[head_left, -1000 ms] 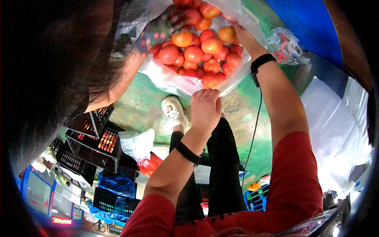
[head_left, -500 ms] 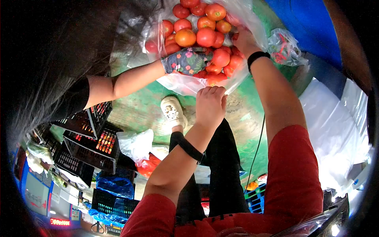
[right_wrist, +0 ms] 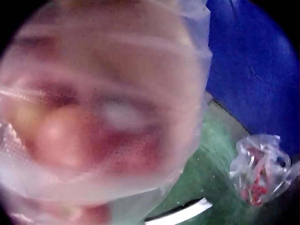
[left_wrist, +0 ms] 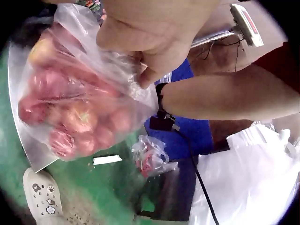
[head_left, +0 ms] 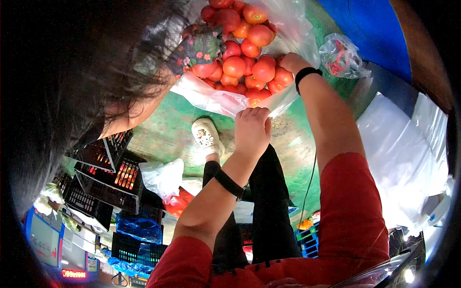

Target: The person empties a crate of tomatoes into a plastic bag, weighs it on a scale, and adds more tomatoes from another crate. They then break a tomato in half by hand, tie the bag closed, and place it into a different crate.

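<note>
A large clear plastic bag (head_left: 211, 102), its mouth spread wide, is full of red and orange tomatoes (head_left: 234, 67). My left hand (head_left: 252, 129) grips the near edge of the bag, fingers curled over the plastic. In the left wrist view, that hand (left_wrist: 145, 28) hangs above the bag's side. My right hand (head_left: 294, 63) reaches inside the right side of the bag, beside the tomatoes. Its fingertips are hidden, and I cannot tell whether they hold a tomato. Plastic film blurs the right wrist view. Another person's flower-patterned gloved hand (head_left: 198, 50) reaches among the tomatoes from the left.
A knotted clear bag with red bits (head_left: 342, 55) lies on the green floor at right, near a blue panel (head_left: 374, 29). White plastic sheeting (head_left: 401, 153) hangs at far right. Black crates (head_left: 108, 175) are stacked at left. A white clog (head_left: 206, 134) stands below the bag.
The gloved hand crossed over the near tomatoes, then drew back to the left. My right hand has shifted slightly down and left. My left hand stays at the bag's edge.
</note>
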`<state>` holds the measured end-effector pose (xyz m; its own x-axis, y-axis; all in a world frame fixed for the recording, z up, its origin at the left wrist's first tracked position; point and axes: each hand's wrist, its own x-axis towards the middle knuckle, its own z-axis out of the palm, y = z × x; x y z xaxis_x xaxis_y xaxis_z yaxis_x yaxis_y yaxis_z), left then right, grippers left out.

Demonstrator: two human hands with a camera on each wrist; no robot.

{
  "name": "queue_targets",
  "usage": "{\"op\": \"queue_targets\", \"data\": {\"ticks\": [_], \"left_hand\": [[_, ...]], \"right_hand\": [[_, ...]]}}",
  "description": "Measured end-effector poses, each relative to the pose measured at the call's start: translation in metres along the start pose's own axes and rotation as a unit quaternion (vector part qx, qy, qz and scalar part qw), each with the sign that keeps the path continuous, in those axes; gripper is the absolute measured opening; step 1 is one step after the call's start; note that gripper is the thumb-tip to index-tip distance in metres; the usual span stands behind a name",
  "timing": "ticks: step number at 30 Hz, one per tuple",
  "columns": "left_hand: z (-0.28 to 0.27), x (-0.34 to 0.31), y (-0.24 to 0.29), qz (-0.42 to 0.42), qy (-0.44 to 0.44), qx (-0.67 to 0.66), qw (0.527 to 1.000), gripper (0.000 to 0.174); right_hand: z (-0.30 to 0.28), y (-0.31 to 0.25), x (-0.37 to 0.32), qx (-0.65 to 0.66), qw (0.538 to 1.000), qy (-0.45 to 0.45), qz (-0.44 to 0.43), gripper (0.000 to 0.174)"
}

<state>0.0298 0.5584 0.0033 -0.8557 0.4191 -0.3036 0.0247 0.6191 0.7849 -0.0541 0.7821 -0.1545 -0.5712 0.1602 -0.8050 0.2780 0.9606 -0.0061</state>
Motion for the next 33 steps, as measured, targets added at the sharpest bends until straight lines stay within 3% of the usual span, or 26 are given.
{"op": "queue_targets", "data": {"ticks": [4, 5, 6, 8, 9, 11, 12, 14, 15, 16, 18, 19, 20, 22, 23, 24, 26, 27, 28, 30, 32, 33], "left_hand": [[0.001, -0.002, -0.001, -0.012, -0.007, 0.002, 1.0, 0.011], [0.003, -0.002, -0.003, -0.001, 0.006, -0.001, 1.0, 0.011], [0.004, -0.003, -0.003, 0.009, 0.018, -0.005, 1.0, 0.011], [0.001, -0.002, -0.001, 0.002, 0.011, -0.006, 1.0, 0.011], [-0.001, -0.002, 0.001, -0.004, -0.002, -0.005, 1.0, 0.012], [-0.002, -0.003, 0.002, -0.005, -0.004, -0.013, 1.0, 0.012], [-0.002, -0.002, 0.002, -0.006, -0.003, -0.016, 1.0, 0.012], [0.0, -0.001, 0.002, -0.005, 0.002, -0.009, 1.0, 0.011], [0.001, 0.0, 0.002, -0.006, 0.007, -0.003, 1.0, 0.01], [0.0, 0.002, 0.002, -0.004, 0.008, -0.001, 1.0, 0.01], [-0.002, 0.005, 0.003, 0.009, 0.029, 0.005, 1.0, 0.009], [-0.006, 0.007, 0.005, 0.009, 0.028, 0.005, 1.0, 0.009], [-0.012, 0.011, 0.007, 0.025, 0.042, -0.002, 0.999, 0.01], [-0.021, 0.014, 0.011, 0.035, 0.051, -0.012, 0.998, 0.01], [-0.026, 0.016, 0.014, 0.053, 0.04, -0.032, 0.997, 0.011], [-0.028, 0.018, 0.014, 0.073, 0.029, -0.052, 0.996, 0.013], [-0.025, 0.024, 0.01, 0.069, 0.016, -0.049, 0.996, 0.013], [-0.023, 0.026, 0.009, 0.067, 0.002, -0.049, 0.997, 0.015], [-0.021, 0.026, 0.007, 0.066, 0.003, -0.051, 0.997, 0.015], [-0.016, 0.028, 0.0, 0.06, 0.011, -0.08, 0.995, 0.018], [-0.017, 0.029, -0.002, 0.05, 0.014, -0.083, 0.995, 0.019], [-0.017, 0.028, -0.002, 0.041, 0.01, -0.086, 0.995, 0.02]], "right_hand": [[-0.011, 0.0, -0.014, 0.151, 0.987, 0.04, 0.044, 0.038], [-0.021, 0.005, -0.015, 0.245, 0.966, -0.066, 0.044, 0.031], [-0.017, 0.019, -0.004, 0.364, 0.923, -0.112, 0.057, 0.028], [-0.059, -0.008, -0.06, 0.638, 0.76, -0.057, 0.106, 0.028], [-0.061, -0.003, -0.061, 0.636, 0.763, -0.055, 0.108, 0.028], [-0.061, 0.005, -0.064, 0.755, 0.63, -0.169, 0.072, 0.033], [-0.062, 0.006, -0.063, 0.755, 0.631, -0.167, 0.07, 0.033], [-0.061, 0.007, -0.064, 0.575, 0.81, -0.103, 0.057, 0.035], [-0.036, 0.027, -0.035, 0.335, 0.911, 0.215, -0.105, 0.042], [-0.027, 0.032, -0.013, 0.336, 0.91, 0.217, -0.106, 0.042], [-0.018, 0.037, 0.012, 0.286, 0.91, 0.301, 0.018, 0.035], [-0.025, 0.032, 0.01, 0.174, 0.951, 0.255, 0.019, 0.028], [-0.033, 0.019, 0.005, 0.175, 0.951, 0.254, 0.019, 0.028], [-0.044, -0.011, -0.004, 0.385, 0.853, 0.349, 0.037, 0.02], [-0.05, -0.015, 0.0, 0.306, 0.892, 0.322, 0.085, 0.025], [-0.05, -0.015, 0.006, 0.306, 0.892, 0.321, 0.085, 0.025], [-0.047, -0.013, 0.017, 0.238, 0.888, 0.39, 0.055, 0.042], [-0.047, -0.009, 0.02, 0.184, 0.92, 0.343, 0.052, 0.057], [-0.048, -0.007, 0.021, 0.181, 0.92, 0.343, 0.051, 0.057], [-0.059, -0.004, 0.026, 0.197, 0.945, 0.256, 0.045, 0.059], [-0.055, 0.005, 0.038, 0.164, 0.947, 0.275, 0.031, 0.063], [-0.057, 0.008, 0.04, 0.263, 0.941, 0.212, 0.034, 0.062]]}}
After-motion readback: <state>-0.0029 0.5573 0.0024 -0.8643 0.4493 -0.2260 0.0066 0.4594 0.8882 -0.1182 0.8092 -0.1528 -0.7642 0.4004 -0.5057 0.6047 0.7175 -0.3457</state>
